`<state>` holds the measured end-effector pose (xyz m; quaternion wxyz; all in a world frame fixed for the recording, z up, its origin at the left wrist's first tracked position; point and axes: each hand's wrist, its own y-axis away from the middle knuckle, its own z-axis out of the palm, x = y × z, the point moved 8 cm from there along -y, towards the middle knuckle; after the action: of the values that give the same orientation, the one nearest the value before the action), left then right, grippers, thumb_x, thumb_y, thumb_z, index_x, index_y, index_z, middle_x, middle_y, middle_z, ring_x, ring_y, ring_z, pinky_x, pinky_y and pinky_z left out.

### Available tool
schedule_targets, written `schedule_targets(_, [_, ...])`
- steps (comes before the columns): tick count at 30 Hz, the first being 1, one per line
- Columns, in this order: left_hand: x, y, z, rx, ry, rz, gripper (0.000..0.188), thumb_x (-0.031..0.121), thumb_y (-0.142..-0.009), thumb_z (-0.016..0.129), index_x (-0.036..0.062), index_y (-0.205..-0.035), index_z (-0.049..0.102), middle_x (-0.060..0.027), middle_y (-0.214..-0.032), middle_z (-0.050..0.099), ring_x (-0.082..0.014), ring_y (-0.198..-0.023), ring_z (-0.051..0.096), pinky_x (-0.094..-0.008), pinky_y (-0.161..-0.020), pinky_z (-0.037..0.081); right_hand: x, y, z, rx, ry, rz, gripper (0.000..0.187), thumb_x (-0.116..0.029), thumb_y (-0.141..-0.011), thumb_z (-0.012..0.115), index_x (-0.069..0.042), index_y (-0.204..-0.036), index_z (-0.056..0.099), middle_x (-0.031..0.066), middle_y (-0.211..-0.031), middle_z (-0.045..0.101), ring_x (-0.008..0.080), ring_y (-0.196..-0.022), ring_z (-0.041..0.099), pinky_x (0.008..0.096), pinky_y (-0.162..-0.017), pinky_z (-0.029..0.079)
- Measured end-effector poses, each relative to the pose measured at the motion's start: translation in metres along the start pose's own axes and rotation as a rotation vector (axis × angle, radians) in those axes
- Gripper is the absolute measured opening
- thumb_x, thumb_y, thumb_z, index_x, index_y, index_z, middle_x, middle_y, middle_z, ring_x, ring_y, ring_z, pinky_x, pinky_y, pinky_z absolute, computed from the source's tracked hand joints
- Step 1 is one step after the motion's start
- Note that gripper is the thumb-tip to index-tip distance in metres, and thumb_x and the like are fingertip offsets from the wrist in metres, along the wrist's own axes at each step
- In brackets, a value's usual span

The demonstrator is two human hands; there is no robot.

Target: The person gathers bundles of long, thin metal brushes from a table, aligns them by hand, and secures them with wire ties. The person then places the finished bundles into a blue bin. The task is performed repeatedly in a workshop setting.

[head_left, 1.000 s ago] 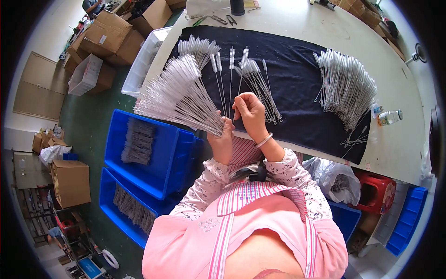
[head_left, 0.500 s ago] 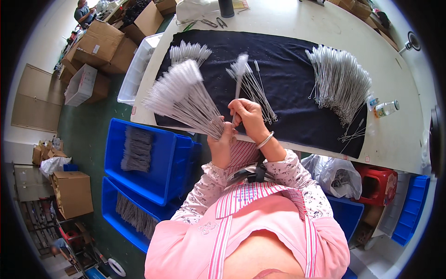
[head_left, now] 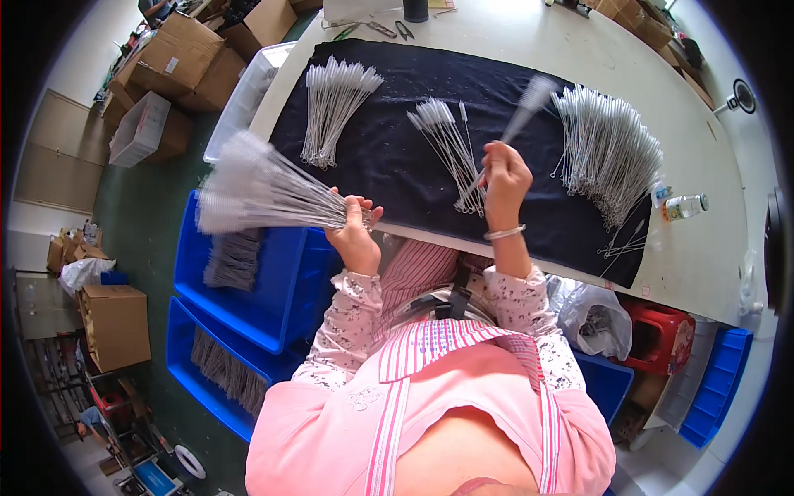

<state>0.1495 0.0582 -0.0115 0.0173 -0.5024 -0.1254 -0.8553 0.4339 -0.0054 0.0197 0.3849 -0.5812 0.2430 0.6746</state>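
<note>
My left hand [head_left: 356,241], left of centre, is closed round the wire ends of a thick bundle of white-bristled wire brushes [head_left: 265,186], their heads fanned to the left. My right hand [head_left: 506,183], raised over a dark cloth [head_left: 397,186], grips a wire brush [head_left: 527,109] whose upright head is smeared by motion; whether it is a single one cannot be told. A small pile of brushes [head_left: 451,153] lies just left of that hand. On the cloth's far left rests another pile [head_left: 337,112], and a large pile [head_left: 608,145] lies at the right.
The cloth covers part of a white table [head_left: 703,140]. Blue bins [head_left: 289,281] with brushes stand below its left edge. Snips [head_left: 404,30] lie at the back; a small jar [head_left: 685,207] is at the right. A red stool [head_left: 657,335] and plastic bag [head_left: 591,318] sit below.
My hands have moved apart. The left one has swung its bundle left and down, uncovering the left pile; the right one has lifted a brush up and to the right.
</note>
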Motion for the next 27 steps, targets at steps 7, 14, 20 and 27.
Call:
schedule_targets(7, [-0.027, 0.007, 0.012, -0.347, -0.200, -0.213, 0.012, 0.010, -0.092, 0.058, 0.0050, -0.103, 0.059, -0.0038, -0.077, 0.058, -0.0103, -0.064, 0.055, -0.0248, -0.046, 0.044, 0.022, -0.013, 0.036, -0.276, 1.114, -0.322, 0.024, -0.027, -0.087, 0.060, -0.006, -0.078, 0.067, 0.0159, -0.077, 0.066, 0.0346, -0.073, 0.065, 0.0416, -0.065, 0.052])
schedule_targets(14, [-0.018, 0.033, 0.037, -0.506, -0.171, -0.331, 0.012, 0.009, -0.091, 0.058, 0.0019, -0.101, 0.060, -0.0058, -0.076, 0.059, -0.0109, -0.063, 0.054, -0.0241, -0.050, 0.043, -0.007, 0.006, 0.062, -0.373, 0.682, -0.425, 0.023, -0.029, -0.083, 0.066, -0.008, -0.092, 0.069, 0.0165, -0.081, 0.066, 0.0315, -0.071, 0.066, 0.0386, -0.062, 0.051])
schedule_targets(20, [-0.028, 0.044, 0.047, -0.659, -0.040, -0.448, 0.039, 0.008, -0.091, 0.058, 0.0096, -0.127, 0.046, -0.0078, -0.090, 0.061, -0.0127, -0.070, 0.056, -0.0255, -0.052, 0.044, -0.008, 0.052, 0.109, -0.691, -0.085, 0.218, 0.022, -0.019, -0.087, 0.067, 0.002, -0.094, 0.065, 0.0015, -0.075, 0.064, 0.0062, -0.067, 0.057, 0.0185, -0.057, 0.045])
schedule_targets(27, [-0.024, 0.042, 0.043, -0.596, -0.016, -0.490, 0.014, 0.008, -0.090, 0.059, 0.0041, -0.103, 0.055, -0.0083, -0.088, 0.063, -0.0123, -0.068, 0.058, -0.0246, -0.050, 0.044, 0.005, 0.049, 0.105, -0.590, -0.242, 0.324, 0.023, -0.019, -0.087, 0.067, 0.001, -0.095, 0.062, 0.0002, -0.074, 0.062, 0.0013, -0.056, 0.050, 0.0162, -0.045, 0.037])
